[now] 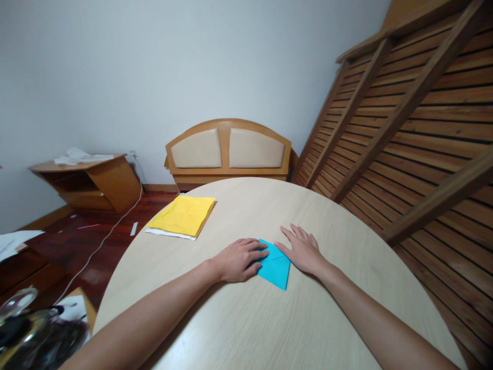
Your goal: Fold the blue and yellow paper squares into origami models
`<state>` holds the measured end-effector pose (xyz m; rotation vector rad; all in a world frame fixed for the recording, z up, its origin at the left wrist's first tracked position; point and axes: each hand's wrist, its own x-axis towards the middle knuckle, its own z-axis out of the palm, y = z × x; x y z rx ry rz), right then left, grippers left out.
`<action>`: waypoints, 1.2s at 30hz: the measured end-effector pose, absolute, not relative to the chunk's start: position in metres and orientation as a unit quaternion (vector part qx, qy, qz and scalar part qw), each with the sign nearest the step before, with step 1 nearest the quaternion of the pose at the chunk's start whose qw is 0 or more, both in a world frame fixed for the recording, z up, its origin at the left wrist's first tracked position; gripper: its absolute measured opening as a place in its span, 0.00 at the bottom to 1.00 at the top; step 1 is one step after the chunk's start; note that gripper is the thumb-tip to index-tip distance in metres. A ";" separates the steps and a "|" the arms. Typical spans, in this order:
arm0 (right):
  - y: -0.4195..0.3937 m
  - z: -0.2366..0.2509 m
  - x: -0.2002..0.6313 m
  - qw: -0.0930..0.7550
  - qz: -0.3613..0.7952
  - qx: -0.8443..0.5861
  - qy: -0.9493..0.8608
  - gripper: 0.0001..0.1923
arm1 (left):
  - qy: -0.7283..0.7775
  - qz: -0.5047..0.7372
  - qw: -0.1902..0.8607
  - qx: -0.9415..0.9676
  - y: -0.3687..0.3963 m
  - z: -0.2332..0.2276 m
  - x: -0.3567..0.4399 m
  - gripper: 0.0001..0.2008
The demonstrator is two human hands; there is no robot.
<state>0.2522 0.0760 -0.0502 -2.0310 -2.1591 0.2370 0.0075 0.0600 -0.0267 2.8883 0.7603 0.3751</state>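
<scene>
A small folded piece of blue paper [276,268] lies flat on the round wooden table [319,329], with a crease line across its upper part. My left hand [242,260] rests over its left edge, fingers stretched out and covering that side. At the paper's upper right edge is my right hand [302,247], its thumb touching or just above the paper and its other fingers spread toward the far side. Neither hand grips anything.
A stack of yellow paper [183,216] over white sheets lies at the table's far left. Beyond stand a headboard [229,172] and a wooden cabinet [111,187]. A slatted wooden frame [416,133] leans at the right. A white cable [103,239] crosses the floor.
</scene>
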 end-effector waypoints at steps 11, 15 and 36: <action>0.065 -0.040 0.252 0.102 0.054 -0.618 -0.778 0.32 | 0.296 0.113 0.063 0.946 0.061 -0.030 0.005 0.22; 0.060 -0.036 0.251 0.076 0.102 -0.604 -0.787 0.40 | 0.305 0.113 0.062 0.944 0.060 -0.030 0.006 0.22; 0.051 0.002 0.269 0.097 0.139 -0.391 -0.905 0.26 | 0.363 0.122 0.070 0.921 0.061 -0.032 0.004 0.24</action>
